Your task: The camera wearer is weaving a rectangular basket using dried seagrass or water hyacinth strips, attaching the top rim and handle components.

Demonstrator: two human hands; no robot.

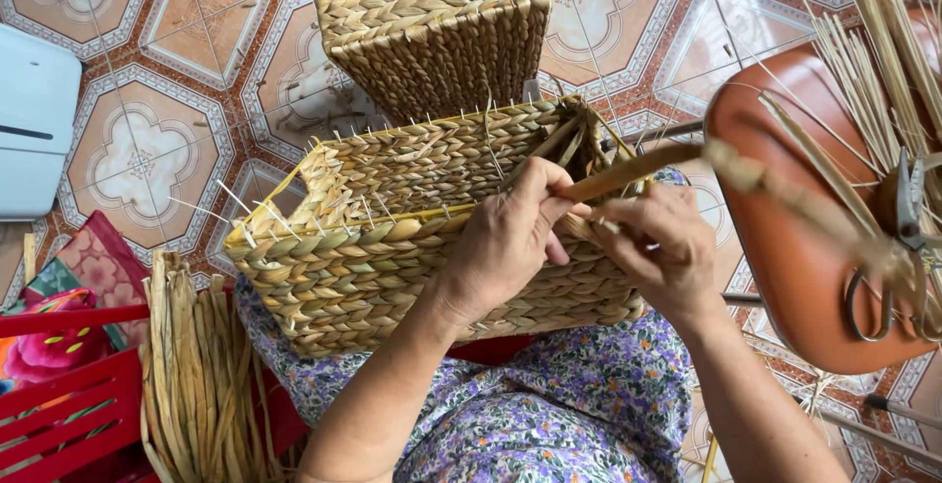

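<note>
we see no packages or labels — only woven things. the half-woven basket (392, 238) lies on its side across our lap, its rim bristling with thin stakes. our left hand (510, 238) presses on its rim and pinches the flat straw strand (628, 171); our right hand (662, 247) grips the same strand just beside it. a finished basket (437, 22) stands behind on the tiled floor (147, 139), a bundle of dried straw (196, 375) leans by the red crate (69, 414).

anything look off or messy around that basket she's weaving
Nothing looks damaged. The woven basket on the lap lies tilted, thin stiff ends bristling along its rim. Both hands, left hand and right hand, pinch a reed strand. Scissors rest on the orange stool.
</note>
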